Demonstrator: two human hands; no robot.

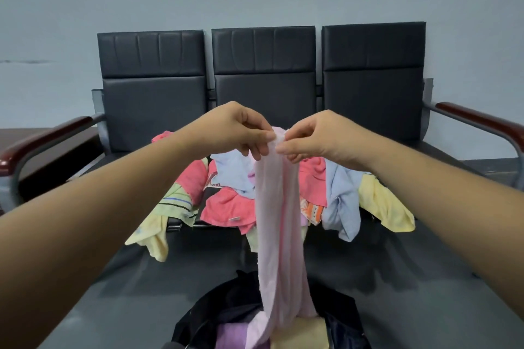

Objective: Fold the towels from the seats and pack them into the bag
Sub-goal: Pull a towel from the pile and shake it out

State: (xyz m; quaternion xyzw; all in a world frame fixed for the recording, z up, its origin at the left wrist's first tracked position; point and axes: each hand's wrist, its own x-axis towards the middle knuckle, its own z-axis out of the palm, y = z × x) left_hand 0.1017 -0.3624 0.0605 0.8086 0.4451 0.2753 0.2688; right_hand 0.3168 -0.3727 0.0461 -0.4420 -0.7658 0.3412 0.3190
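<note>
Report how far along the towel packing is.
Done: a purple towel and a yellow towel lie folded in the black bag. In hand: left hand and right hand pinch the pink towel by its top edge; it hangs down to the bag. Left: a heap of unfolded towels on the seats.

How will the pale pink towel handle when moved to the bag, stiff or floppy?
Probably floppy: the pale pink towel hangs in a narrow bunched column from the left hand and right hand. Likely light, as fingers alone pinch it. Its lower end, lying in the bag, may drag.
</note>
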